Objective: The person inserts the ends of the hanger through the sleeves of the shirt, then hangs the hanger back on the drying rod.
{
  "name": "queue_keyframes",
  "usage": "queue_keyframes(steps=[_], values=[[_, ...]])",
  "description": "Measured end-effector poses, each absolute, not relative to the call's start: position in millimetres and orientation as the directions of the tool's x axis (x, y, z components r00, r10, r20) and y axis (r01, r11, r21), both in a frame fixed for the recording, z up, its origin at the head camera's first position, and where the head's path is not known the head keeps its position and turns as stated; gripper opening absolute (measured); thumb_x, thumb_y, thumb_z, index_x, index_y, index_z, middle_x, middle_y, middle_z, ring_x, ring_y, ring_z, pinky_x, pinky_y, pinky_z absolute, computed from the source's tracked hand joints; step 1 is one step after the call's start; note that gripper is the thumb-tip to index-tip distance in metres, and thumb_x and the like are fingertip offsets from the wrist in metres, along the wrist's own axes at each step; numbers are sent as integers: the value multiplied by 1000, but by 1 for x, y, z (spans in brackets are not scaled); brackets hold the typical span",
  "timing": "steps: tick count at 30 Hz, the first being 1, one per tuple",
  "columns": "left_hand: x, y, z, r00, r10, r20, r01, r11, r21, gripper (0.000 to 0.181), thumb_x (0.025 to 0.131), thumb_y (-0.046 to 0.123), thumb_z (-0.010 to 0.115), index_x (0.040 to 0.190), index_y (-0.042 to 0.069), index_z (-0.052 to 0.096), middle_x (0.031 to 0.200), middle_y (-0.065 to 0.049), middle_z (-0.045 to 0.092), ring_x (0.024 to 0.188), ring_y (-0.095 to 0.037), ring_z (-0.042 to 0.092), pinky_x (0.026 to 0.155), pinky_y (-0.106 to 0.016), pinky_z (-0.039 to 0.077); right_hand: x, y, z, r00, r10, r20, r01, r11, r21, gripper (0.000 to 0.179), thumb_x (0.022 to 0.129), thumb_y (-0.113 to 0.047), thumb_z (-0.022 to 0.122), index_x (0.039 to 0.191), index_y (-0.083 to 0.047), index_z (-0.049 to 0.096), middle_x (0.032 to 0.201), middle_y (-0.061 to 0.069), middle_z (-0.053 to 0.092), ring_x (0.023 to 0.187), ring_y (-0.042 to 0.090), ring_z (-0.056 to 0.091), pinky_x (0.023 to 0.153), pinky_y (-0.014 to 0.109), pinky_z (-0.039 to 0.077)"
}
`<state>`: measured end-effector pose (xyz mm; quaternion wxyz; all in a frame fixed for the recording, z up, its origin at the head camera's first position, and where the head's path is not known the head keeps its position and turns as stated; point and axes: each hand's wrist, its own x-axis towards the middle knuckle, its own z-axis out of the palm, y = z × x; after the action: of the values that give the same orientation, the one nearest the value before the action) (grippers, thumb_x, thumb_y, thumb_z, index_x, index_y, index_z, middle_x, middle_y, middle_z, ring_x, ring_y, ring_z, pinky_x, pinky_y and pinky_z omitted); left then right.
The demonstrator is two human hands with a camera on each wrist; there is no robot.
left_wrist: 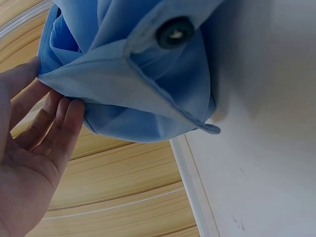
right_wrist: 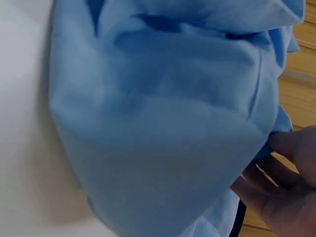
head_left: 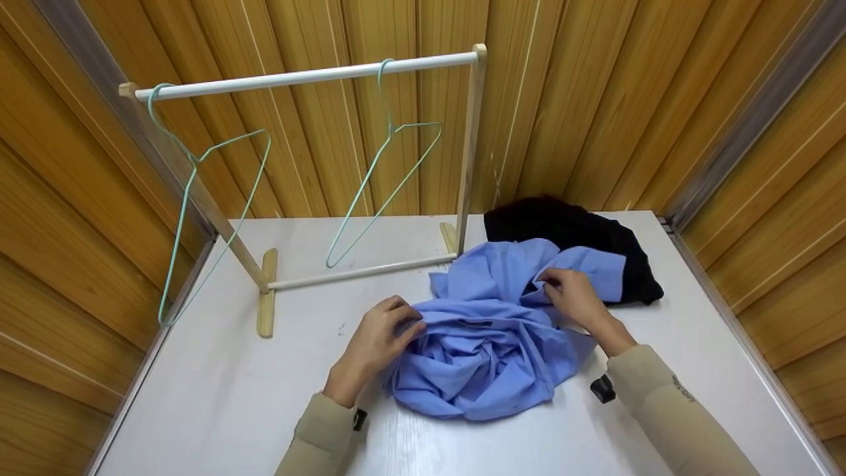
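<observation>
A crumpled light-blue shirt (head_left: 476, 377) lies in a loose heap on the white table, one part stretching back over a black garment (head_left: 638, 264). On its left side, my left hand (head_left: 377, 334) pinches an edge of the cloth between thumb and fingers. The left wrist view shows that hand (left_wrist: 34, 158) at a folded corner, with a dark button (left_wrist: 175, 32) nearby on the shirt. Farther back and to the right, my right hand (head_left: 574, 301) pinches another fold. In the right wrist view, bulging blue cloth partly hides the fingertips of this hand (right_wrist: 286, 182).
At the back left stands a clothes rack (head_left: 304, 78) with a white rail and wooden feet. Two mint-green wire hangers, a left hanger (head_left: 180, 228) and a right hanger (head_left: 360, 192), hang from it. Wood-patterned walls (head_left: 562, 119) enclose the table (head_left: 218, 396) at the back and sides.
</observation>
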<state>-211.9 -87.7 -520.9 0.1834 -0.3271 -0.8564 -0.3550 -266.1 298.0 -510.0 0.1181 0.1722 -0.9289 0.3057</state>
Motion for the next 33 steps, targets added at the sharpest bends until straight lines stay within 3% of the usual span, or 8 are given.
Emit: queue_keyframes(steps=[8,19,33], values=[[-211,-88,-521,-704,428,567,704,529,475,9,95,19,77,93,10,76,90,0,63,80,-12,60,70,-29,53,-260,282,-507,-921,-332,202,-383,678,-628,20,92,6,61,101,-3,76,102,9,74,99,32,70,89,49,53],[-211,-89,-518,-672,422,609,725,541,425,10,97,18,74,91,11,76,90,0,64,79,-13,61,68,-28,53,-260,262,-513,-896,-417,152,-406,633,-659,18,99,-2,61,102,-8,78,106,5,74,104,27,68,92,46,52],[-207,-101,-512,-687,399,608,709,553,438,8,97,14,74,92,8,76,90,-1,65,78,-13,63,67,-29,54,-260,237,-517,-866,-484,121,-426,592,-684,19,104,-5,58,106,-9,77,108,4,73,105,24,66,91,44,51]])
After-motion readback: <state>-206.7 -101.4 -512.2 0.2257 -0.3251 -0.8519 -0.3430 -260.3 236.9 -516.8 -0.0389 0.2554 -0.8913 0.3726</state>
